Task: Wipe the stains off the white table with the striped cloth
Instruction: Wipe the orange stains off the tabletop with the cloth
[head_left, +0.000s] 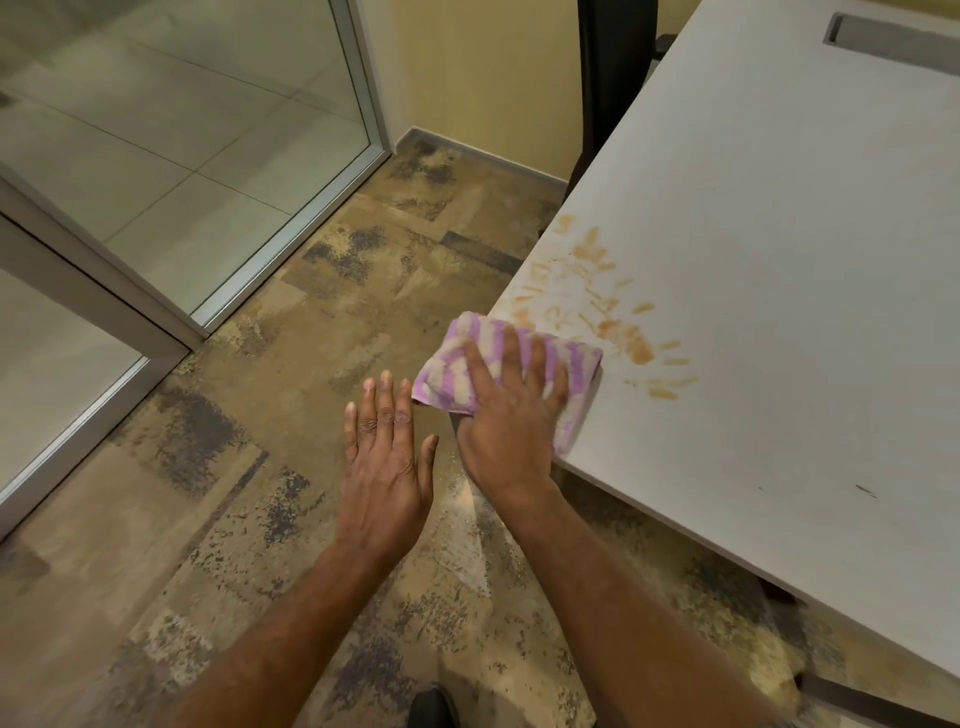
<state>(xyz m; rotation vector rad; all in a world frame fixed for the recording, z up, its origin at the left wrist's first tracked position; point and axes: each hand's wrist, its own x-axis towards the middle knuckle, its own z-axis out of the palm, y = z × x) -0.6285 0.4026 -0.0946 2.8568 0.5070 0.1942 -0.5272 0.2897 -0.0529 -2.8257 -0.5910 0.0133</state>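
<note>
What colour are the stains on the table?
Orange-brown smears, beside the striped cloth; the head view shows them.

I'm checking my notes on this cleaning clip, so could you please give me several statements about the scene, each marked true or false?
1. The right hand presses the purple-and-white striped cloth flat at the corner of the white table. True.
2. The left hand also grips the cloth. False: it hangs open over the mottled brown floor, apart from the cloth.
3. Orange-brown smeared stains show on the table beyond the cloth. True.
4. The cloth lies wholly on the table. False: part of it overhangs the table's edge.
5. The stains sit in the middle of the table. False: they lie near its corner.
</note>
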